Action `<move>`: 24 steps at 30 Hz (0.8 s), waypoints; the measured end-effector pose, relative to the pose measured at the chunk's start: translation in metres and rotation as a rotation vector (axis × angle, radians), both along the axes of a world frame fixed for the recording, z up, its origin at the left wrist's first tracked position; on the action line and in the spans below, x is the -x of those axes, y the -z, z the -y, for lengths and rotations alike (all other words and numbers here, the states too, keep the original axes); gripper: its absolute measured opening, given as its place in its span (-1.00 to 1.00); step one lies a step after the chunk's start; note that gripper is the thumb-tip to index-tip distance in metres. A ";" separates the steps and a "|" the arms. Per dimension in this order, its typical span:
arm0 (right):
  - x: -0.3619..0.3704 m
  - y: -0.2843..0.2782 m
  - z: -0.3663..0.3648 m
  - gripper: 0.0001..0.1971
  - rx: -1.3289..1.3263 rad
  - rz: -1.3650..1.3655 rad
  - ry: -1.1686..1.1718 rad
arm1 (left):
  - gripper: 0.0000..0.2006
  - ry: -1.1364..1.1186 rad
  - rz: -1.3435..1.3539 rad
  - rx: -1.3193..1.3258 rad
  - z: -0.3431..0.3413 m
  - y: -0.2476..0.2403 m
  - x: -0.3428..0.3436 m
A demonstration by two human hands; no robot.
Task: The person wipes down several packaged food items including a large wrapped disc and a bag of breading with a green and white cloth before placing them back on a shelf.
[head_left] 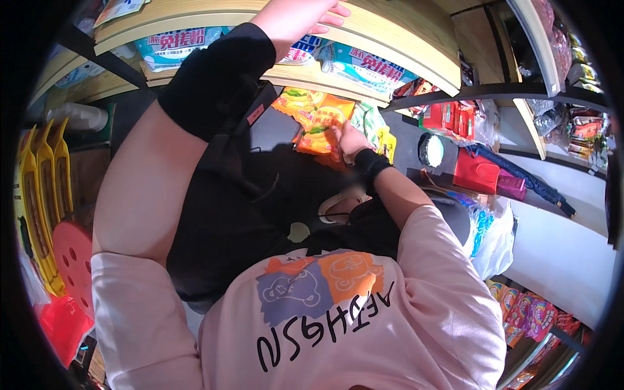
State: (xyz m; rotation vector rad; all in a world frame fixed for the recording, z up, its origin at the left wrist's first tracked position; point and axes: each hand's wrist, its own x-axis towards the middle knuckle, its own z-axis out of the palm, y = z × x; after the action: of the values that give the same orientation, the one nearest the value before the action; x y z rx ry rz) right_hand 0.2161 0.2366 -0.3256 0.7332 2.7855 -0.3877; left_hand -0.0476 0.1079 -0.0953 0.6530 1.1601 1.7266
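My left hand (305, 18) rests at the wooden shelf (396, 36) at the top, its fingers stretched out over the board and holding nothing. Lower down, my right hand (351, 141) grips an orange snack bag (323, 123) with its fingers closed at the bag's edge. Part of the bag's lower side lies in shadow. Right beside it are a green-and-white bag (369, 121) and a small yellow packet (387, 144). These bags are low down, below the shelf's front edge. A black sleeve (218, 75) covers my left forearm, and a black band (372, 164) circles my right wrist.
Blue-and-white bags (364, 65) fill the shelf level under the board. Red packets (455, 120) and a white-topped round container (431, 151) stand to the right, near a dark folded umbrella (526, 181). A red round stool (73, 263) and yellow packs (49, 195) are at the left.
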 end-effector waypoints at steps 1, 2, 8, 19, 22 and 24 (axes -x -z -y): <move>-0.008 0.021 -0.002 -0.61 0.060 0.073 0.259 | -0.81 0.000 -0.003 -0.033 -0.001 0.004 0.000; -0.026 0.045 -0.016 -0.48 0.181 0.035 0.496 | -0.81 -0.001 -0.028 0.083 -0.002 -0.010 -0.008; -0.034 0.130 -0.022 -0.16 0.683 0.085 1.009 | -0.81 0.037 -0.020 0.159 0.008 -0.012 -0.006; -0.016 0.085 0.031 -0.66 1.474 -0.092 1.022 | -0.82 0.022 -0.112 0.116 0.003 -0.005 -0.016; -0.031 0.098 0.023 -0.75 1.344 -0.137 0.897 | -0.82 0.053 -0.120 0.082 -0.007 -0.006 -0.023; -0.027 0.091 0.031 -0.79 1.230 -0.159 0.764 | -0.82 0.051 -0.146 0.099 -0.004 -0.002 -0.022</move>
State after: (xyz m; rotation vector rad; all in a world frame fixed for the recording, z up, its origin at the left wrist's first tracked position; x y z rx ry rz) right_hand 0.2430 0.2059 -0.4171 1.3017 1.6341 -2.0336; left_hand -0.0258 0.1117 -0.0938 0.7510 1.3100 1.5897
